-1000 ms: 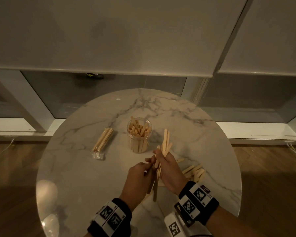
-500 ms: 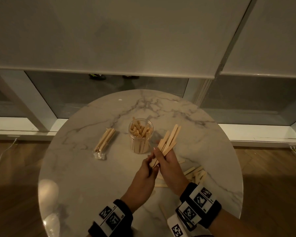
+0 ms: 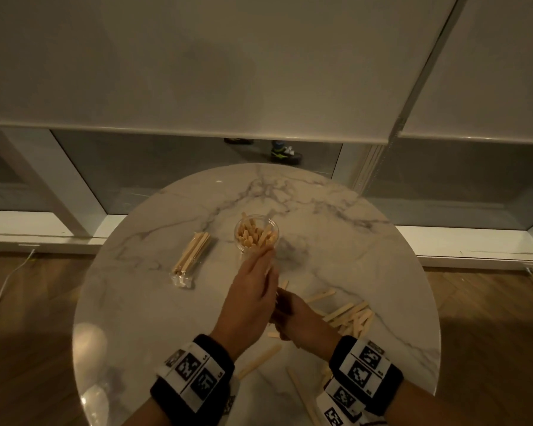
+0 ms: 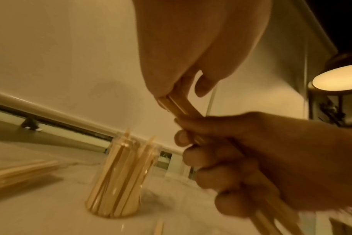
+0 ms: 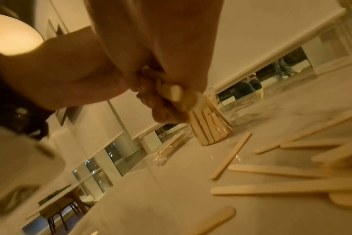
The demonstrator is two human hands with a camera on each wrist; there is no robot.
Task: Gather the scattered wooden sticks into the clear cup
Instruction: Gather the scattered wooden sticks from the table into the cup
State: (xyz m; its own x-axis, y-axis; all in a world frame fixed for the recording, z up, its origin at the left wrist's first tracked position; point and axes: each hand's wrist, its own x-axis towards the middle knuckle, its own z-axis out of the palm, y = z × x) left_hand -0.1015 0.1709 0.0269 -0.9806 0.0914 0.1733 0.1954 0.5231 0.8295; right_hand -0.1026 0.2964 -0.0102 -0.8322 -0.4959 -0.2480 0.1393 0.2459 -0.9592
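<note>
— What's lying toward the worktop's left edge?
— A wrapped bundle; the clear cup is standing centre-back.
— And the hands?
— Left hand and right hand are both gripping sticks — loose sticks are lying rightward.

Two bare hands and forearms, no sleeves reaching the wrists. Left hand and right hand without rings or gloves. Around the left wrist a broad black fabric band, padded-looking, carrying a white panel printed with square black-and-white coded markers side by side and a few tiny characters at the panel's edge, too small to read. Around the right wrist a matching black band, with a similar white panel of square coded markers in a row, plus further white marker plates below it at the near edge. A short pale fingernail visible in the right wrist view.
</note>
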